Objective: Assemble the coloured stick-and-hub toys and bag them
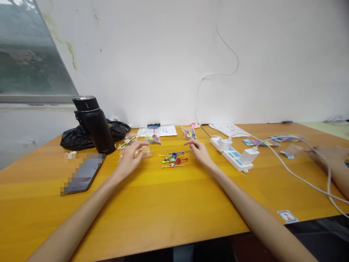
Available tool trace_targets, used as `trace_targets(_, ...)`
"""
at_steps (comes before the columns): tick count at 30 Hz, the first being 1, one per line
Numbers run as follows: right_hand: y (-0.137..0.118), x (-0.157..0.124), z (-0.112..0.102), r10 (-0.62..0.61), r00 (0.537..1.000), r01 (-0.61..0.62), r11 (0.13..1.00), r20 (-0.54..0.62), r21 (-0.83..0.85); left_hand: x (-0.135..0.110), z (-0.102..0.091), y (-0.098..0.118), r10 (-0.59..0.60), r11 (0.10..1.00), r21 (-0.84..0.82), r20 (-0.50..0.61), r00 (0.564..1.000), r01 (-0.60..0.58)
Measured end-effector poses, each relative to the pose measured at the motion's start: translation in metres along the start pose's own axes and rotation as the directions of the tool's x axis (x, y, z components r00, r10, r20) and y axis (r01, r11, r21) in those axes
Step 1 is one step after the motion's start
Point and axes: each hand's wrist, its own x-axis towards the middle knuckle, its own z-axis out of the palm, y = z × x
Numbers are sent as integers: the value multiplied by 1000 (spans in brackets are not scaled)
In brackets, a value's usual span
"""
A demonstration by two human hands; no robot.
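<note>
Between my two hands lies a small group of coloured plastic arrow spinners (174, 159), in yellow, blue, green, red and white. My left hand (131, 158) hovers to the left of them with thumb and fingers apart, over the edge of a clear plastic bag (146, 151). To the right of the spinners, my right hand (200, 153) has its fingers loosely bent and spread, with nothing visible in them. Neither hand touches the spinners. Behind them are more small bagged spinners (153, 138) and another bag of coloured parts (189, 133).
A black bottle (95, 125) and a phone (85, 174) are on the left, beside a black plastic bag (73, 140). At right, a white power strip (231, 154) has chargers and trailing cables (289, 171). Another person's hand (331, 162) is at the far right.
</note>
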Motion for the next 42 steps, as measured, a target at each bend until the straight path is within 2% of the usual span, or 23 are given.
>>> trace_targets(2, 11, 3, -3, 25, 1000, -25, 999, -7, -41, -4, 8, 3, 33, 998, -58, 175, 984, -23)
trace_targets(4, 20, 5, -4, 38, 999, -38, 996, 5, -84, -7, 16, 2, 30, 998, -67, 304, 952, -10)
trace_targets(7, 28, 5, -3, 31, 999, -26, 993, 43, -115, -10, 22, -1, -27, 999, -20, 426, 904, 40)
trace_targets(9, 29, 4, -2, 15, 997, -5, 991, 73, -131, -10, 23, -1, -54, 998, 1, 456, 888, 60)
trace_targets(14, 28, 2, 0, -4, 983, 37, 983, 183, -182, -10, 23, 4, -56, 998, -2, 431, 901, 63)
trace_targets(19, 25, 1, 1, -5, 980, 49, 976, 199, -213, -11, 24, 3, -52, 998, -5, 417, 908, 60)
trace_targets(29, 11, -6, 11, -52, 952, 87, 991, 302, -104, -15, 26, 7, -49, 998, -14, 387, 921, 59)
trace_targets(34, 5, -10, 19, -57, 935, 75, 996, 351, -38, -15, 27, 6, -10, 1000, -20, 391, 920, 20)
trace_targets(42, -9, -18, 26, -55, 908, 52, 998, 416, 20, -17, 32, 16, -38, 999, -4, 275, 961, 40)
